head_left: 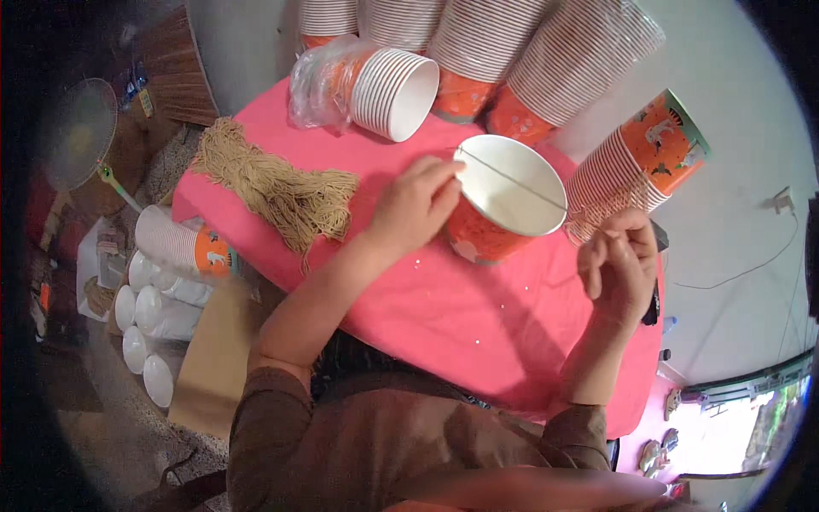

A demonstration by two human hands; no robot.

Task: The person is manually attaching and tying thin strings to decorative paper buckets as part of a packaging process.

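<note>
At the left rim of the paper tub (488,241), the left hand (409,209) has thumb and forefinger pressed together, apparently pinching the end of a thin dark cord (513,180). That cord runs straight across the tub's white mouth to the right rim, probably kept in line by the pinch. The right hand (621,266) hangs beyond that side, fingers loosely curled; whether they hold anything I cannot tell.

Beneath the hands, the tub stands mouth up on the pink cloth (444,320), between the two forearms, presumably so both sides of its rim can be reached. Close by the right hand leans a stack of orange-printed tubs (644,158), perhaps kept nested to save room. To the left lies a bundle of tan cord (281,188), spread lengthwise, likely so single strands pull free. Farther back, a plastic-wrapped stack (375,92) lies on its side, while tall stacks (490,51) lean by the wall, seemingly out of the way.
</note>
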